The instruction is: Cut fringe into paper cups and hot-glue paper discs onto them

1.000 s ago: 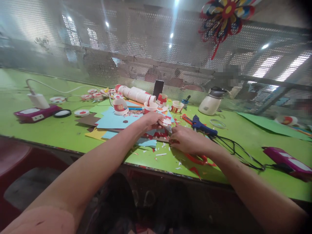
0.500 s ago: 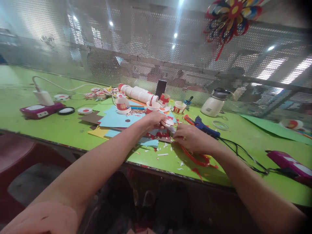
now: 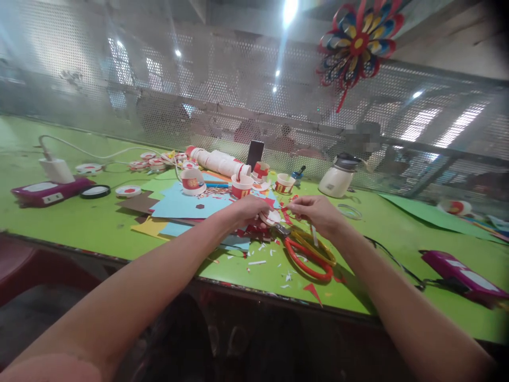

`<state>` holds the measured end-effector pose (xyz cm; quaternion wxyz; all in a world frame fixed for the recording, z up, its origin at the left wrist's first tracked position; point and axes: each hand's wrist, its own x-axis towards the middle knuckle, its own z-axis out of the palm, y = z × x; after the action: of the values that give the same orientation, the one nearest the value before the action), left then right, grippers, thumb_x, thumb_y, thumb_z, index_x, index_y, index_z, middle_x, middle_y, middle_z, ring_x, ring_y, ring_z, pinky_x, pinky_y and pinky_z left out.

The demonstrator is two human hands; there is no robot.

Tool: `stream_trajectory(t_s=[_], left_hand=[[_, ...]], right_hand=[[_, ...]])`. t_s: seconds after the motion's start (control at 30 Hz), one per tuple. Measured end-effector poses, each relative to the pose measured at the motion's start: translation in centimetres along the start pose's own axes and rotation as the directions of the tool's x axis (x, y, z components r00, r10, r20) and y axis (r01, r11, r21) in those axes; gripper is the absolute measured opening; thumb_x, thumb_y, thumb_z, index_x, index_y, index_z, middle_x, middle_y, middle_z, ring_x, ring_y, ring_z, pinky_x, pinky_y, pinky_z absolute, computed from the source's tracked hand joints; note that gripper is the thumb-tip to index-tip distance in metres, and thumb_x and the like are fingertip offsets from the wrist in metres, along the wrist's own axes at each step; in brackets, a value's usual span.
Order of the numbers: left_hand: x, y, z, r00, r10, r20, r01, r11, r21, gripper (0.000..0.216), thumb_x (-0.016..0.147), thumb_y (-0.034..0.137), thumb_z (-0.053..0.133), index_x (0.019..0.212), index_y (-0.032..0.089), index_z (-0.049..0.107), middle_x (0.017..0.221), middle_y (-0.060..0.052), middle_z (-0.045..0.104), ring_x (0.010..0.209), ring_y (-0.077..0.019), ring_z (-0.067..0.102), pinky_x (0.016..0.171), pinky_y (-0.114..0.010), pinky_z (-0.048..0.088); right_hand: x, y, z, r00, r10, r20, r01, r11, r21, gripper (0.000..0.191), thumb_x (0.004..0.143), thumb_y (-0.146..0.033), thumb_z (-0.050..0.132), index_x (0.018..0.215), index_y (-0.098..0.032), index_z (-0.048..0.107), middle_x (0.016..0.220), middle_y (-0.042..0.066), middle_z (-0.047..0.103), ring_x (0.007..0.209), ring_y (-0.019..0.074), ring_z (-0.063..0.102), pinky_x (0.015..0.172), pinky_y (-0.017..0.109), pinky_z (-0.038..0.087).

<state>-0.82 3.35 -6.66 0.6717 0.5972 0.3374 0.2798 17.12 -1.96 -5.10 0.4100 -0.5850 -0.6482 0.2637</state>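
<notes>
My left hand [image 3: 254, 209] is closed on a small white round paper piece [image 3: 272, 217], like the bottom of a paper cup. Large scissors [image 3: 308, 254] with red and yellow handles lie on the table just to its right, blades toward the piece. Above the handles, my right hand [image 3: 316, 212] has its thumb and fingertips pinched together. Whatever is in that pinch is too small to make out. Red paper scraps [image 3: 286, 215] show beside its fingertips, and a narrow white strip [image 3: 314, 236] shows below the hand.
Coloured paper sheets [image 3: 178, 204] lie left of my hands, with paper cups [image 3: 241, 187] behind them. A stacked-cup roll [image 3: 218, 162], a phone [image 3: 255, 155] and a white jug [image 3: 336, 178] stand farther back. Purple power strips [image 3: 463, 276] sit at both sides; a cable trails at right.
My right hand has come off the scissors and moved up and right, fingers now pinched. The scissors lie on the table. My left hand still holds the white piece. The view has shifted slightly.
</notes>
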Motion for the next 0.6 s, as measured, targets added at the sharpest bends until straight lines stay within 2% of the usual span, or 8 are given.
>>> stream_trajectory(t_s=[0.2, 0.37, 0.6], left_hand=[[0.0, -0.1, 0.2, 1.000, -0.015, -0.014, 0.015, 1.000, 0.012, 0.011, 0.068, 0.007, 0.052, 0.058, 0.010, 0.053, 0.052, -0.004, 0.056, 0.047, -0.0104, 0.054, 0.047, -0.022, 0.045], [0.0, -0.1, 0.4, 0.999, -0.026, -0.021, 0.026, 0.999, 0.027, 0.012, 0.069, 0.008, 0.051, 0.057, 0.010, 0.054, 0.053, -0.005, 0.057, 0.047, -0.0107, 0.053, 0.047, -0.023, 0.045], [-0.2, -0.1, 0.6, 1.000, -0.015, -0.010, 0.015, 0.999, 0.039, 0.013, 0.068, 0.007, 0.050, 0.057, 0.010, 0.056, 0.054, -0.005, 0.058, 0.047, -0.0102, 0.053, 0.047, -0.022, 0.044]], right_hand=[[0.0, 0.4, 1.3, 0.997, 0.072, 0.027, -0.072, 0.997, -0.015, 0.023, 0.087, -0.029, 0.057, 0.071, -0.013, 0.058, 0.059, -0.006, 0.054, 0.048, 0.0064, 0.052, 0.049, 0.021, 0.045], [0.1, 0.7, 1.6, 0.992, 0.118, 0.038, -0.115, 0.990, -0.086, 0.015, 0.088, -0.026, 0.056, 0.084, -0.012, 0.060, 0.075, -0.002, 0.062, 0.058, 0.0083, 0.058, 0.053, 0.023, 0.050], [0.1, 1.0, 1.9, 0.992, 0.122, 0.045, -0.112, 0.977, -0.179, 0.018, 0.088, -0.027, 0.055, 0.097, -0.013, 0.060, 0.091, 0.002, 0.064, 0.072, 0.0129, 0.062, 0.063, 0.029, 0.053]])
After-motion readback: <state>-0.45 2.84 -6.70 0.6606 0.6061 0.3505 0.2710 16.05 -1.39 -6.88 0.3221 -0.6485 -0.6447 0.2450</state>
